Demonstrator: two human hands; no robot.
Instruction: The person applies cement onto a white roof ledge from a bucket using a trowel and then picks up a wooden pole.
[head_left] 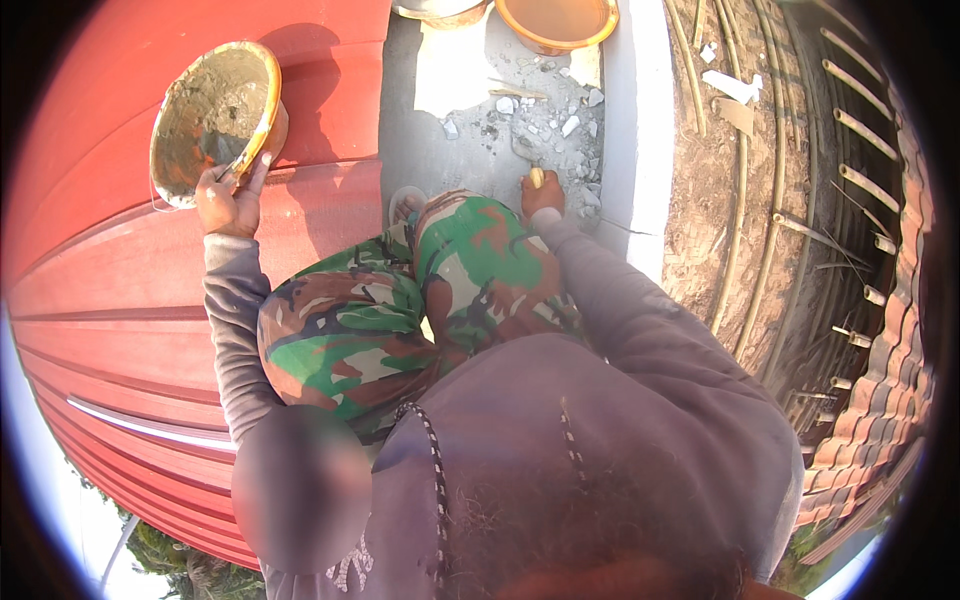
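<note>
Sunlit red roofing (110, 270) borders a grey concrete strip (415, 150).

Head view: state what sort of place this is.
Seemingly a building site at roof level: red roofing sheets lie on the left, roof tiles line the far right, and the left hand grips a basin of what looks like mortar.

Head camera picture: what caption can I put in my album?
Left hand holds an orange basin of mortar; right hand clasps a yellow tool handle near red roofing.
</note>
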